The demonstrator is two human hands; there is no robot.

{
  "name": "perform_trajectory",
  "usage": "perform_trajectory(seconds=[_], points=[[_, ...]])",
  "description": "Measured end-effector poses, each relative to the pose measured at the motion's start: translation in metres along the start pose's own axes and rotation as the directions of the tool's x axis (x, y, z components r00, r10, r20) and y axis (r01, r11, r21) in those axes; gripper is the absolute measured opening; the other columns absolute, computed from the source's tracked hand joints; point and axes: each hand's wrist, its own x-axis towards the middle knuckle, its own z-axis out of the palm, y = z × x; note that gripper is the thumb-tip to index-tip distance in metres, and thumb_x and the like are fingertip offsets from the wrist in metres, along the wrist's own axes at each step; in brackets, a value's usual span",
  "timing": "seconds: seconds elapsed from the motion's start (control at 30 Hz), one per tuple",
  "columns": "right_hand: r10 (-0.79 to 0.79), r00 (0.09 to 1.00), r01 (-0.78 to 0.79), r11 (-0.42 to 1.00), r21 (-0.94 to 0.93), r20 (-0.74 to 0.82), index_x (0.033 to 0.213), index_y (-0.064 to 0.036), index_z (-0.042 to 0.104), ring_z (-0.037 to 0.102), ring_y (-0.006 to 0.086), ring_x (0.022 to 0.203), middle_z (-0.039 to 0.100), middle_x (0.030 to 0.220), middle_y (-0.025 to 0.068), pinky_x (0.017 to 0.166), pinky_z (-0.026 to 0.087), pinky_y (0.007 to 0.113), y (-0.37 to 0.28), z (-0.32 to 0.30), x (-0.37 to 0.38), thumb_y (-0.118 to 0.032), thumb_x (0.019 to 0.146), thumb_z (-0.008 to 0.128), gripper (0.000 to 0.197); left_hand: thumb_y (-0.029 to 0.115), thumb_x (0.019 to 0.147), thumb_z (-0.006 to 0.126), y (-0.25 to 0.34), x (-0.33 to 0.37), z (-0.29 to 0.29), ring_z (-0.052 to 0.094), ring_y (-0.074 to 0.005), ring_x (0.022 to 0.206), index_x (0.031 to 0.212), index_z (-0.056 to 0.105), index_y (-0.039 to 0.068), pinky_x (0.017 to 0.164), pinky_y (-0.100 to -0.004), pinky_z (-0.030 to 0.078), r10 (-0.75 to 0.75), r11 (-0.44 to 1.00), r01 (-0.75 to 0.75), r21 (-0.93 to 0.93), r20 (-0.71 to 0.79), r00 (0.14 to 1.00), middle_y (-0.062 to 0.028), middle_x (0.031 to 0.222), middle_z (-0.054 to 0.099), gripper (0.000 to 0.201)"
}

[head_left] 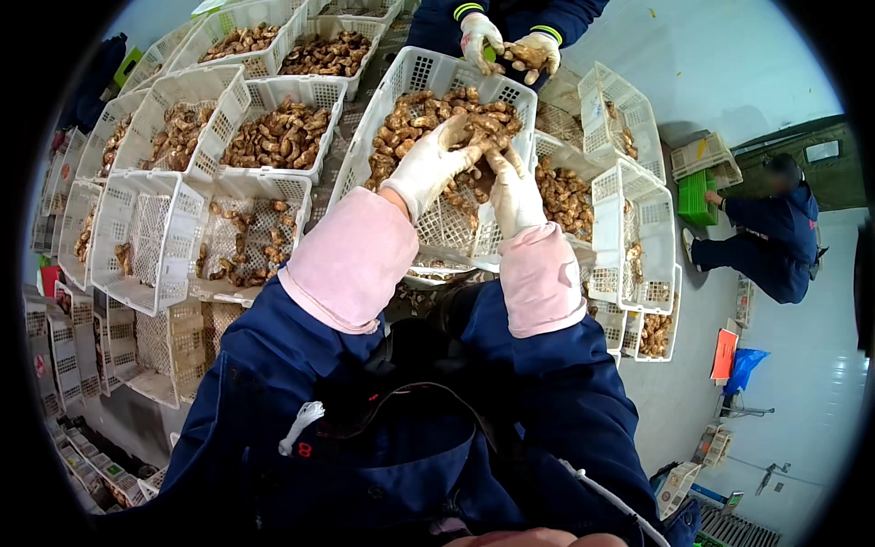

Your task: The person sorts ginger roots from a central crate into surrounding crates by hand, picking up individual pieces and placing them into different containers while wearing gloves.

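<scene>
A white plastic crate point(394, 84) with slotted walls stands in front of me, holding a heap of knobbly brown mushrooms point(401, 128). Both my hands wear pale work gloves with pink cuffs. My left hand point(430, 171) reaches over the crate, its thumb and fingers curved around a few mushrooms point(492, 130). My right hand point(516, 193) grips the same clump from the other side, fingertips pointing away from me. The gloves partly hide what lies between them. Bare white mesh of the crate shows below the clump, at the near end.
Across the crate, a co-worker's gloved hands point(510, 53) handle mushrooms. Stacked white crates point(301, 187) with mushrooms rise on the left, and more crates point(629, 228) stand close on the right. Farther right, a person point(775, 219) bends at a green crate point(698, 198).
</scene>
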Motion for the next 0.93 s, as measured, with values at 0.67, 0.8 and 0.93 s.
perform_trajectory(seconds=[0.67,0.8,0.93], points=[[0.005,0.996,-0.024,0.977,0.214,0.091,0.137,-0.0046,0.044,0.051,0.0182,0.119,0.055,0.126,0.0082,0.100,0.043,0.036,-0.020,0.003,-0.010,-0.013,0.095,0.053,0.043,0.023,0.098,0.058,0.002,-0.001,-0.007,0.065,-0.0111,0.083,0.126,0.058,0.002,0.069,-0.0250,0.053,0.003,0.973,0.049,0.224,-0.224,0.975,-0.0048,0.102,0.068,0.035],[-0.012,0.998,-0.003,0.964,0.265,0.056,0.136,-0.0046,0.047,0.047,0.0211,0.125,0.051,0.132,0.0092,0.107,0.036,0.037,-0.020,0.000,-0.011,-0.014,0.095,0.055,0.043,0.023,0.098,0.057,0.013,-0.006,0.000,0.062,-0.0086,0.071,0.127,0.057,0.003,0.060,-0.0230,0.050,-0.139,0.989,0.149,0.023,-0.250,0.958,-0.0025,0.094,0.067,0.035],[-0.102,0.993,0.092,0.985,0.149,0.061,0.142,-0.0043,0.040,0.052,0.0169,0.117,0.055,0.127,0.0076,0.101,0.042,0.032,-0.009,-0.009,-0.005,-0.014,0.093,0.063,0.055,0.025,0.097,0.060,0.021,-0.010,0.010,0.063,-0.0099,0.071,0.129,0.056,0.003,0.061,-0.0242,0.051,-0.129,0.958,0.171,0.229,-0.187,0.974,-0.0031,0.096,0.068,0.039]])
